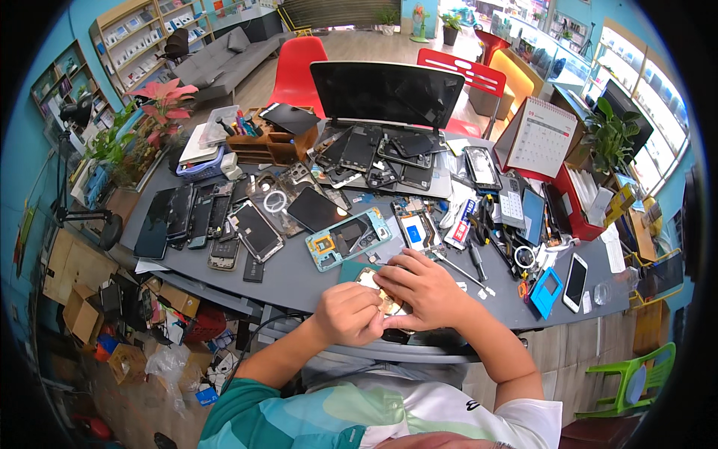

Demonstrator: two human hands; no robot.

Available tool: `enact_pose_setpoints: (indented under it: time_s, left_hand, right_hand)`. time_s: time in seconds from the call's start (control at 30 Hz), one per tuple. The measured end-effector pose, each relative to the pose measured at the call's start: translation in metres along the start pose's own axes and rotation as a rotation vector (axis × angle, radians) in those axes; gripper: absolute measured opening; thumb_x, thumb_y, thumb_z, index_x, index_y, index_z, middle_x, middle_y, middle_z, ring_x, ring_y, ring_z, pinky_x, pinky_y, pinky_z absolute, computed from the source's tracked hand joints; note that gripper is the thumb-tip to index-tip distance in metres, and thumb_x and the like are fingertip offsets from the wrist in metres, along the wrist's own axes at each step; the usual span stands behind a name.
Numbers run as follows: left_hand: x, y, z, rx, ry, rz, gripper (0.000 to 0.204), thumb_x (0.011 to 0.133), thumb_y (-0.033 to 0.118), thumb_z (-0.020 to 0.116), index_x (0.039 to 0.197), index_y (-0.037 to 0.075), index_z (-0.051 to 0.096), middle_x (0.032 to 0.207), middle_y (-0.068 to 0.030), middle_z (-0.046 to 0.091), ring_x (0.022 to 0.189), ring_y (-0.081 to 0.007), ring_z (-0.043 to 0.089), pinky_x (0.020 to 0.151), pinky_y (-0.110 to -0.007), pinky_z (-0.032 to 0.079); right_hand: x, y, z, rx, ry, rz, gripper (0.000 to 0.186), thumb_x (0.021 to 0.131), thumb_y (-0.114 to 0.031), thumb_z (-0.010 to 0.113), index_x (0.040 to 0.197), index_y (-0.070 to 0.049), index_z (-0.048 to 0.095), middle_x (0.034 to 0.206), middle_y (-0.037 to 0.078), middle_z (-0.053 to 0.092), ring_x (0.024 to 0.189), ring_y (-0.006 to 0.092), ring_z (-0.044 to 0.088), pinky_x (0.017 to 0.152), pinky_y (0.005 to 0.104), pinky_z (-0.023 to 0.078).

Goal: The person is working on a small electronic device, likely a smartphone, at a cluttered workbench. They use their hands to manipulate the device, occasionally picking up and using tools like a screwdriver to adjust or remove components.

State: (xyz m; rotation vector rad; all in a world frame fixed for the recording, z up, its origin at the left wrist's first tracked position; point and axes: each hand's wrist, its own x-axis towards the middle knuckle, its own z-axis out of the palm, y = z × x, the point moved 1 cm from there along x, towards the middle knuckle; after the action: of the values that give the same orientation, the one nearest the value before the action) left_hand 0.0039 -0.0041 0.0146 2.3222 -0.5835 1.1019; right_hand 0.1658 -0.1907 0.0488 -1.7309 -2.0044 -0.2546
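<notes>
At the desk's near edge lies an opened phone (389,305), its gold-coloured inside partly showing between my hands. My right hand (420,290) curls over its far and right side, fingers gripping it. Close against its left side, my left hand (348,311) is closed in a pinch; whatever sits between those fingertips is hidden. Part of a green mat (351,271) shows beyond the phone. Just past it rests a light-blue phone frame (348,239) with its inner parts exposed. To its right is another opened phone (416,226) with a blue-marked battery.
Phone screens and housings (258,229) cover the desk's left side. A dark monitor (387,93) stands at the back, beside a wooden organizer (273,142). Toward the right are pliers (502,243), a white phone (574,283), a blue frame (547,292) and a desk calendar (535,138).
</notes>
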Motion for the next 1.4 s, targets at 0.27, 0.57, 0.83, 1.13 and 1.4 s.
enact_pose_setpoints:
  time_s: [0.27, 0.57, 0.83, 1.13, 1.4]
  left_hand:
    - [0.008, 0.014, 0.003, 0.033, -0.041, -0.079, 0.019, 0.085, 0.010, 0.077, 0.099, 0.001, 0.086, 0.105, -0.0141, 0.086, 0.096, -0.0336, 0.086, 0.085, -0.045, 0.072]
    - [-0.009, 0.015, 0.007, 0.075, -0.001, -0.118, 0.026, 0.091, 0.010, 0.069, 0.105, -0.003, 0.086, 0.114, -0.0197, 0.086, 0.110, -0.0402, 0.086, 0.103, -0.055, 0.070]
    - [-0.011, 0.009, 0.011, 0.057, -0.004, -0.092, 0.026, 0.091, 0.013, 0.068, 0.100, -0.004, 0.086, 0.108, -0.0192, 0.087, 0.107, -0.0378, 0.088, 0.104, -0.055, 0.072]
    - [-0.011, 0.010, 0.010, 0.050, 0.003, -0.108, 0.023, 0.087, 0.009, 0.069, 0.097, -0.003, 0.085, 0.107, -0.0178, 0.088, 0.107, -0.0364, 0.088, 0.105, -0.055, 0.072]
    - [-0.011, 0.011, 0.011, 0.065, 0.009, -0.101, 0.022, 0.085, 0.008, 0.070, 0.096, -0.002, 0.086, 0.106, -0.0164, 0.088, 0.107, -0.0352, 0.089, 0.104, -0.055, 0.072]
  right_hand:
    - [-0.001, 0.007, -0.001, 0.066, 0.025, 0.021, 0.069, 0.096, -0.059, 0.088, 0.127, 0.003, 0.082, 0.128, 0.012, 0.075, 0.126, 0.0353, 0.071, 0.118, 0.0526, 0.056]
    - [-0.007, 0.004, -0.002, 0.042, 0.036, 0.012, 0.064, 0.095, -0.059, 0.088, 0.116, 0.001, 0.080, 0.126, 0.014, 0.073, 0.122, 0.0385, 0.072, 0.116, 0.0549, 0.057]
    - [0.003, 0.009, -0.003, 0.004, 0.053, 0.055, 0.081, 0.089, -0.066, 0.089, 0.130, 0.004, 0.083, 0.132, 0.013, 0.076, 0.123, 0.0366, 0.072, 0.106, 0.0500, 0.061]
    - [-0.018, 0.014, -0.009, 0.061, 0.055, 0.059, 0.081, 0.084, -0.069, 0.094, 0.123, 0.002, 0.086, 0.130, 0.011, 0.078, 0.120, 0.0350, 0.075, 0.097, 0.0471, 0.066]
    - [-0.010, 0.010, -0.014, 0.010, 0.047, 0.027, 0.080, 0.084, -0.071, 0.093, 0.117, 0.001, 0.087, 0.124, 0.010, 0.079, 0.117, 0.0355, 0.075, 0.094, 0.0471, 0.065]
